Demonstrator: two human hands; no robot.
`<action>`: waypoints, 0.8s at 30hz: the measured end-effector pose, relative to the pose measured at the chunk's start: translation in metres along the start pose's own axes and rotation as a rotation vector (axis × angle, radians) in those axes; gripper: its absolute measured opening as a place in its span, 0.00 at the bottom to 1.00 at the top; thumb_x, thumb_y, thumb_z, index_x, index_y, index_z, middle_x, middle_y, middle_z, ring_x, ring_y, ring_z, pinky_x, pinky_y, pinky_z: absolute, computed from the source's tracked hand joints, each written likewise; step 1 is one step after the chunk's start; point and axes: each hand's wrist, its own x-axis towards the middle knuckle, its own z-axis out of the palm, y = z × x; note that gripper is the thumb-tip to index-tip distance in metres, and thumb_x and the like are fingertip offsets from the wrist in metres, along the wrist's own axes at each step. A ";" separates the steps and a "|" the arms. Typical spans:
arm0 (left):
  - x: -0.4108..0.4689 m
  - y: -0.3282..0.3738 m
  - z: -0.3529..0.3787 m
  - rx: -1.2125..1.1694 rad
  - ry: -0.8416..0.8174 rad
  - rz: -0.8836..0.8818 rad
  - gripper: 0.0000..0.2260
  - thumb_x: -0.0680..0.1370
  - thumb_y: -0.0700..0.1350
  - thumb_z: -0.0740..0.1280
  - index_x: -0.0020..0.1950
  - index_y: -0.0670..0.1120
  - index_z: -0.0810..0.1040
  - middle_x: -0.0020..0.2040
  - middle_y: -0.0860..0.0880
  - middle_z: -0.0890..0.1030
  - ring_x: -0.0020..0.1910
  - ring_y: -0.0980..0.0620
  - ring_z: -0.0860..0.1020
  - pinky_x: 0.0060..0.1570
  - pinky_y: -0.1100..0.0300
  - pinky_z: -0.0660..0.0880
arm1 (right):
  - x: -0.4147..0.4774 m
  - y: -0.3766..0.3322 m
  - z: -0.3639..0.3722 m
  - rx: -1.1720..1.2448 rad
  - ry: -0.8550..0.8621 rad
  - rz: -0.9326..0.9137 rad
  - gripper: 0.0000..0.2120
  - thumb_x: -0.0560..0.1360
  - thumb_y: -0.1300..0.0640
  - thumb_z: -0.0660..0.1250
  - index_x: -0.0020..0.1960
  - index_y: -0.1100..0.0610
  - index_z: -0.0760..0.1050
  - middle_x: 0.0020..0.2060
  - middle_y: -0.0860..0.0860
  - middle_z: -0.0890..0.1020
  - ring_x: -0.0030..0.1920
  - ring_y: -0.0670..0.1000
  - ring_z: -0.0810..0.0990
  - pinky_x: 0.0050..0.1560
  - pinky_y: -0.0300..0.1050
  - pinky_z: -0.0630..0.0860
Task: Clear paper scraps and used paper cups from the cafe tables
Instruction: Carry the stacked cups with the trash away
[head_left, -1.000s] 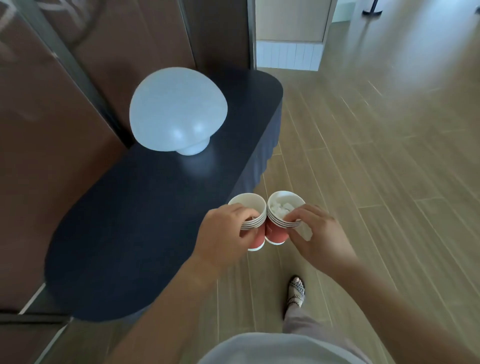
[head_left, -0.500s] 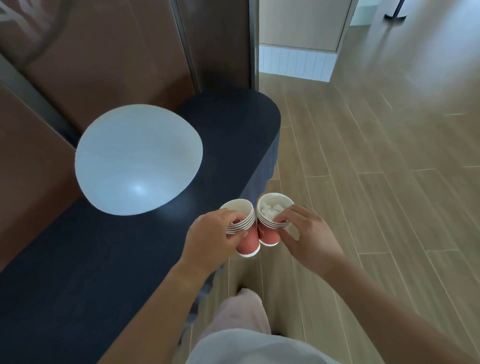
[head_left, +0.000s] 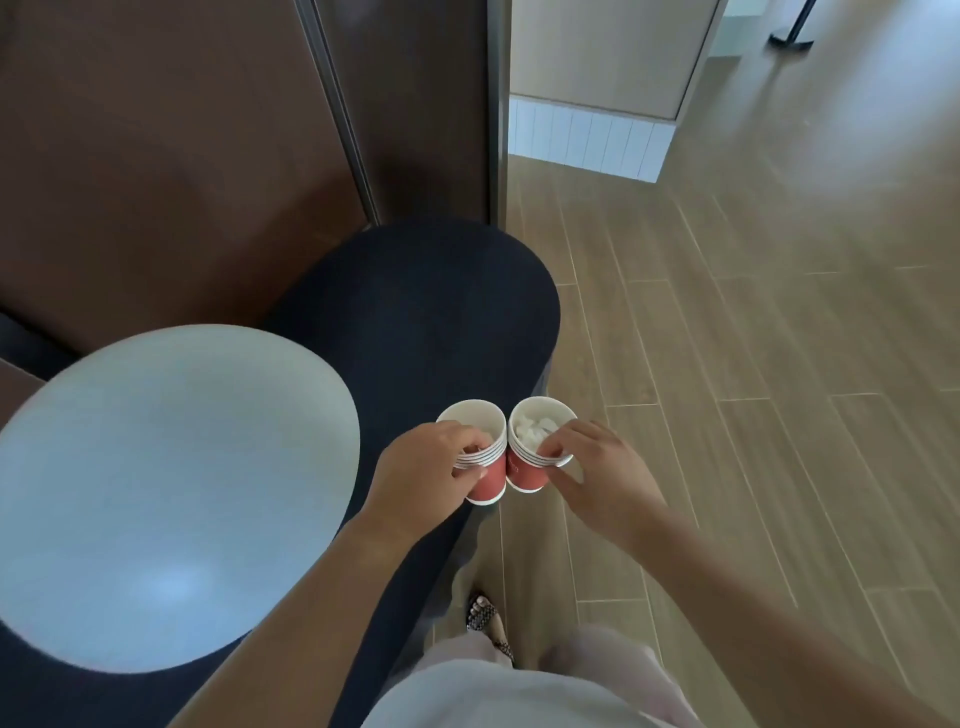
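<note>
- Red paper cups with white rims are nested in two stacks, held side by side with their walls touching.
- The left hand (head_left: 421, 478) grips the left stack (head_left: 493, 480) from the near side, with fingers curled over the rims and the thumb against the red wall.
- The right hand (head_left: 597, 478) pinches the right stack (head_left: 524, 475) at its near rim, fingertips bent onto the white edges.
- White paper scraps (head_left: 532, 428) fill the top cup of the right stack.
- Both stacks are held in the air. The left one is over the right edge of the dark blue surface (head_left: 426, 322), and the right one is just past that edge, above the wood floor (head_left: 727, 364).
- A white dome lamp (head_left: 166, 493) stands on the left part of the surface, near the left forearm.
- A foot in a patterned sandal (head_left: 485, 621) is on the floor below the cups, beside the surface's right edge.
- Brown wall panels (head_left: 156, 156) rise behind the far edge of the surface.
</note>
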 end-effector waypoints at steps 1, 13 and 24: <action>0.012 -0.004 0.000 -0.003 -0.003 -0.002 0.15 0.72 0.48 0.71 0.58 0.52 0.78 0.56 0.54 0.81 0.54 0.53 0.78 0.51 0.64 0.71 | 0.014 0.005 0.001 -0.002 -0.018 0.014 0.07 0.69 0.61 0.69 0.46 0.52 0.78 0.46 0.45 0.80 0.51 0.50 0.75 0.44 0.50 0.76; 0.143 -0.040 0.009 0.168 -0.030 -0.178 0.06 0.72 0.48 0.68 0.48 0.54 0.79 0.43 0.55 0.83 0.42 0.52 0.78 0.47 0.59 0.71 | 0.181 0.060 0.021 -0.087 -0.251 -0.110 0.05 0.69 0.58 0.66 0.43 0.48 0.75 0.43 0.43 0.80 0.47 0.47 0.74 0.39 0.43 0.71; 0.244 -0.069 0.050 0.230 -0.048 -0.568 0.08 0.75 0.47 0.64 0.53 0.55 0.76 0.50 0.52 0.80 0.48 0.50 0.77 0.45 0.61 0.67 | 0.338 0.106 0.037 -0.267 -0.496 -0.358 0.04 0.72 0.59 0.64 0.47 0.55 0.74 0.47 0.52 0.77 0.47 0.52 0.76 0.41 0.45 0.76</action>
